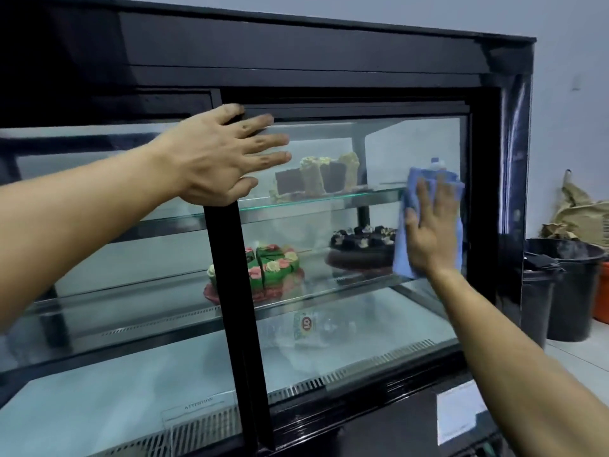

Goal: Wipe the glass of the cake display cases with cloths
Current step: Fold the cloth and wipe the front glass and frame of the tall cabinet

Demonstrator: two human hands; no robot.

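Note:
A black-framed cake display case (329, 54) fills the view, with sliding glass doors (346, 318) facing me. My right hand (428, 232) presses a blue cloth (403, 252) flat against the right door's glass, near the right frame post. My left hand (224, 156) lies flat with fingers spread on the glass and the black middle door frame (237, 291), near the top. Inside, behind the glass, stand a chocolate slice cake (316, 176) on the upper shelf, and a green cake (263, 272) and a dark round cake (359, 249) on the middle shelf.
Black plastic bins (566, 291) stand on the floor right of the case, with an orange container (603, 291) and crumpled brown paper sacks (580, 216) behind them. A grey wall (566, 110) backs the case. A bottle (306, 328) lies on the case's bottom floor.

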